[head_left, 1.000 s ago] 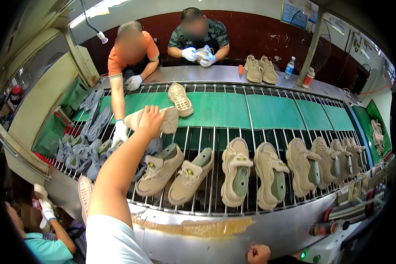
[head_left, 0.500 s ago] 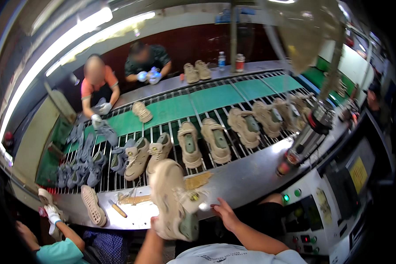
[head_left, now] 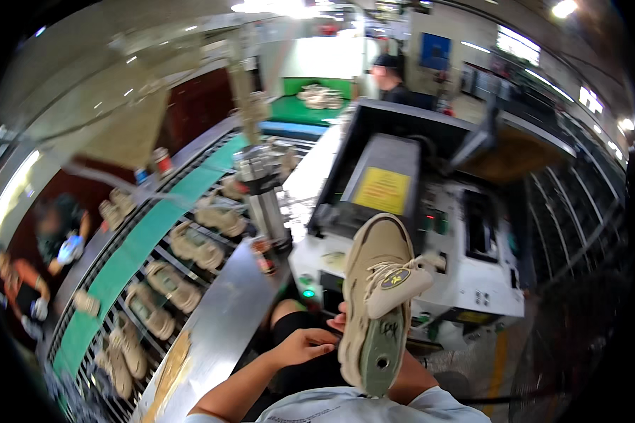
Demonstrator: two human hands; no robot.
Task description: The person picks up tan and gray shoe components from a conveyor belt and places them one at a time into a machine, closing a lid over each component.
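A beige shoe (head_left: 377, 296) on a green last is held upright in front of the person's chest, toe pointing up toward a white machine (head_left: 430, 233) and heel end low, with the round hole of the last showing at the bottom. The left hand (head_left: 305, 345) comes in from the lower left on a bare forearm, and its fingers (head_left: 324, 331) curl loosely at the shoe's left side, touching or nearly touching its edge; whether they truly grip it cannot be told. The right hand is hidden behind the shoe, so its fingers' state cannot be told either, though a fingertip seems to peek out at the shoe's left edge. To the left, a roller conveyor (head_left: 141, 282) with a green belt carries a row of similar beige shoes (head_left: 190, 247), and a steel tabletop (head_left: 219, 310) runs between it and the person. Two other people (head_left: 42, 261) work at the conveyor's far side, and another person in a dark cap (head_left: 391, 77) stands beyond the machine.
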